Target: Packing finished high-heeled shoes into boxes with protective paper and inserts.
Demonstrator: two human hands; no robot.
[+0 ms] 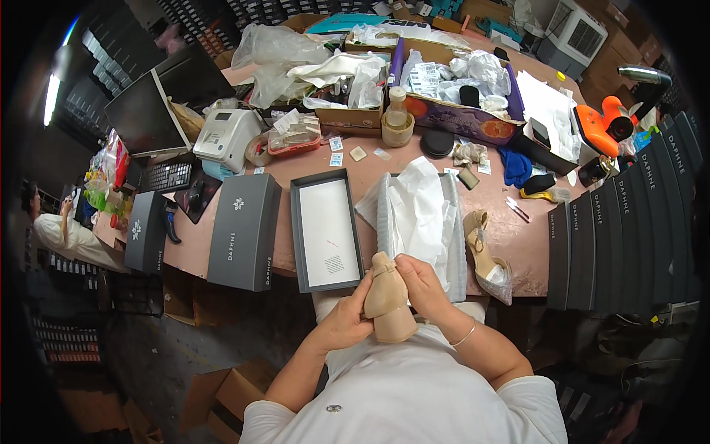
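Observation:
Between my two hands is a beige block-heeled shoe [387, 290], its heel turned toward me. My left hand [346, 317] wraps its left side, and my right hand [423, 284] grips its upper right part near the strap. Its toe is hidden from this angle. Just beyond lies a shoe box lined with white tissue paper [418, 211], the paper spilling over its rim. A second beige shoe [486, 255], with clear wrapping at the toe, rests on the table to the right. Left of the lined box is a dark grey box lid [294, 222] with its white inside facing up.
Closed grey shoe boxes [244, 231] stand at left; a row of similar boxes [629, 222] lines the right. Small scissors [517, 209], a blue cloth [515, 167], an orange tape dispenser [597, 127], a label printer [225, 140] and a purple carton [458, 122] of plastic wrap are farther back.

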